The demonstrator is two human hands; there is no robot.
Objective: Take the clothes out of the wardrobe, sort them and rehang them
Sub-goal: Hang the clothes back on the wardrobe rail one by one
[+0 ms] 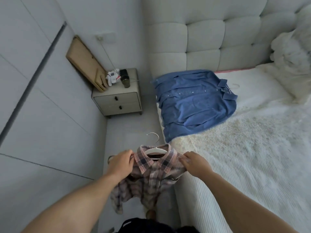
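A pink and grey plaid shirt [149, 175] hangs on a white hanger [155, 149] with a metal hook, held up between the bed and the wardrobe. My left hand [122, 161] grips the shirt's left shoulder. My right hand [195, 163] pinches its right shoulder at the collar's edge. The shirt's lower part droops toward the floor. A blue denim shirt [195, 103] lies spread flat on the bed [252, 148] near the headboard, with a white hanger tip showing by its collar.
White wardrobe doors [42, 98] fill the left side. A grey two-drawer nightstand [117, 101] stands in the corner with a small toy, a dark cup and a leaning wooden board. A padded headboard and a pillow [292, 61] lie at the back right.
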